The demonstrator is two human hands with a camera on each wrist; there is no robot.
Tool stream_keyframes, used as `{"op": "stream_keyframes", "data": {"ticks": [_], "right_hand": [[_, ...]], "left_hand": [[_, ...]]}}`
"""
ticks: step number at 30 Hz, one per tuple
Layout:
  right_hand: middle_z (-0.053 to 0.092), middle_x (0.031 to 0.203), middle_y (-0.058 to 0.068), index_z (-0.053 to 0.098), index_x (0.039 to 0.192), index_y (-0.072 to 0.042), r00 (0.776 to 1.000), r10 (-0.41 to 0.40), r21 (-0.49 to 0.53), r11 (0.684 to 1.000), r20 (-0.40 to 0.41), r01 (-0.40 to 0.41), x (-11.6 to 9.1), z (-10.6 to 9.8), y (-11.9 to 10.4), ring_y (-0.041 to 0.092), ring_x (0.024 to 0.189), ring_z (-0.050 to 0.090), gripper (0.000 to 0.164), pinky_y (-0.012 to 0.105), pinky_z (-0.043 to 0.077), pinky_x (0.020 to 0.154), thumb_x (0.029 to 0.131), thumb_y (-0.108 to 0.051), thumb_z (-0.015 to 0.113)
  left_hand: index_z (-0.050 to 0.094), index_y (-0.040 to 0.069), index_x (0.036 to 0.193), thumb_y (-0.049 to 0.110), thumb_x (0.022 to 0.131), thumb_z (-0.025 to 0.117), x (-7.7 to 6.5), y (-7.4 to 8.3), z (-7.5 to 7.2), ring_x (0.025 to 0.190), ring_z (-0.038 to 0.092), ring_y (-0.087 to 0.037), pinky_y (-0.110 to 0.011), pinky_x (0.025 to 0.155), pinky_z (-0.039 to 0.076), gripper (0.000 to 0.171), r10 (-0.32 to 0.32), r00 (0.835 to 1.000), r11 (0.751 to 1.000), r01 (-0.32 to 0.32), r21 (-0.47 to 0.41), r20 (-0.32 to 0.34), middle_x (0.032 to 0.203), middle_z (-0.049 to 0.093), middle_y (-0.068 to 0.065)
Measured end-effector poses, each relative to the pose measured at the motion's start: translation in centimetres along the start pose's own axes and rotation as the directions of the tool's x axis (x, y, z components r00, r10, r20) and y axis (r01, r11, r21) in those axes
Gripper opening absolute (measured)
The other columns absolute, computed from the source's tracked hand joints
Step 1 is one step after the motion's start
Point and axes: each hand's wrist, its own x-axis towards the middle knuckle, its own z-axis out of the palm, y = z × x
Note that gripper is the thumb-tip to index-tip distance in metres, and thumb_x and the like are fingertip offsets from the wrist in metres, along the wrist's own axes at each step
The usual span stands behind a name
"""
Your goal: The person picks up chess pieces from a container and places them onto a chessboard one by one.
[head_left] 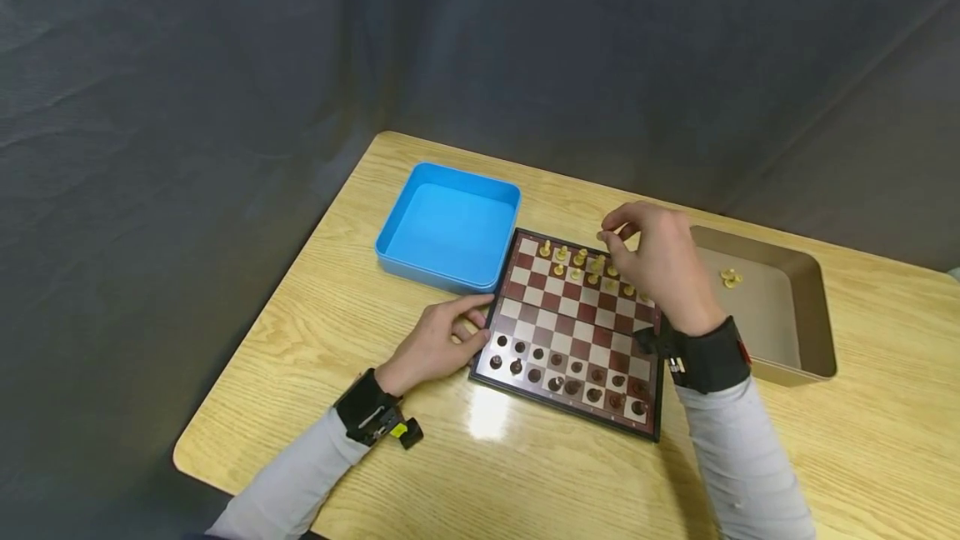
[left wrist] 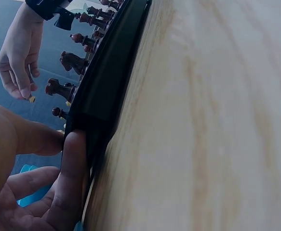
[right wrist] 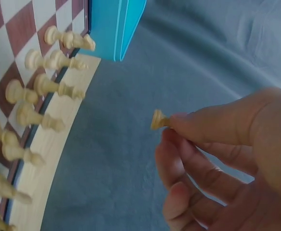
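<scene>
A magnetic-style chessboard (head_left: 551,304) lies on the table, with dark pieces (head_left: 555,383) in two rows along its near side and pale pieces (right wrist: 44,86) along the far side. My left hand (head_left: 435,340) grips the board's left edge; in the left wrist view its thumb and a finger (left wrist: 73,159) meet at the board's corner. Above the far edge, my right hand (head_left: 660,261) pinches a small pale chess piece (right wrist: 158,119) between thumb and index finger, base outward. The fingers cover the piece's upper part, so its kind cannot be told. My right hand hides some far-right squares.
A blue box (head_left: 450,223) stands against the board's upper left. To the right, a beige tray (head_left: 757,332) holds several pale pieces (head_left: 731,277), partly behind my right wrist. The wooden table (head_left: 300,340) ends at a dark curtain (head_left: 570,65).
</scene>
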Motion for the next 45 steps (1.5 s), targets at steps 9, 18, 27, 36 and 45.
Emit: {"op": "stream_keyframes", "data": {"ticks": [9, 18, 27, 36, 45], "right_hand": [[0.076, 0.100, 0.017, 0.078, 0.106, -0.001, 0.997, -0.049, 0.007, 0.999, 0.064, 0.048, 0.7, 1.5, 0.0, 0.026, 0.071, 0.064, 0.011, 0.033, 0.043, 0.054, 0.098, -0.002, 0.071], [0.077, 0.097, 0.013, 0.080, 0.106, -0.001, 0.988, -0.065, 0.050, 0.997, 0.138, 0.059, 1.4, 4.0, 0.4, 0.025, 0.074, 0.062, 0.011, 0.033, 0.045, 0.056, 0.098, -0.002, 0.072], [0.075, 0.095, 0.012, 0.081, 0.107, -0.002, 0.980, -0.046, 0.062, 0.997, 0.193, 0.035, 1.5, 5.6, 0.6, 0.024, 0.072, 0.060, 0.012, 0.034, 0.048, 0.058, 0.098, -0.003, 0.073], [0.077, 0.101, 0.012, 0.081, 0.106, -0.003, 0.976, -0.037, 0.035, 0.999, 0.215, 0.030, 1.4, 6.4, 0.6, 0.024, 0.076, 0.064, 0.011, 0.036, 0.052, 0.062, 0.098, -0.004, 0.074], [0.079, 0.103, 0.014, 0.083, 0.104, -0.003, 0.972, -0.075, 0.042, 0.997, 0.225, 0.067, 1.4, 7.0, 0.8, 0.021, 0.071, 0.065, 0.012, 0.034, 0.050, 0.060, 0.098, -0.001, 0.073]], "left_hand": [[0.057, 0.008, 0.154, 0.008, 0.099, 0.073, 0.3, 0.1, 0.5, 0.078, 0.069, -0.007, -0.023, 0.064, 0.061, 0.058, 0.008, 1.000, 1.000, -0.008, 0.023, -0.006, 0.110, 0.074, -0.006], [0.056, 0.008, 0.154, 0.009, 0.098, 0.074, 0.2, 0.4, 0.5, 0.077, 0.068, -0.006, -0.023, 0.065, 0.061, 0.058, 0.001, 1.000, 0.999, -0.001, 0.036, -0.005, 0.110, 0.074, -0.006], [0.056, 0.007, 0.154, 0.009, 0.098, 0.073, 0.3, 0.2, 0.7, 0.077, 0.069, -0.007, -0.024, 0.065, 0.062, 0.058, 0.004, 1.000, 0.999, -0.004, 0.040, -0.008, 0.109, 0.074, -0.004], [0.057, 0.007, 0.154, 0.010, 0.099, 0.073, 0.5, 0.1, 0.7, 0.077, 0.069, -0.005, -0.023, 0.063, 0.060, 0.058, 0.019, 1.000, 0.998, -0.019, 0.060, -0.009, 0.108, 0.075, -0.003], [0.057, 0.006, 0.153, 0.011, 0.099, 0.073, 0.5, 0.1, 0.6, 0.076, 0.069, -0.005, -0.023, 0.063, 0.060, 0.057, 0.035, 0.999, 0.998, -0.035, 0.051, -0.009, 0.108, 0.075, -0.005]]}}
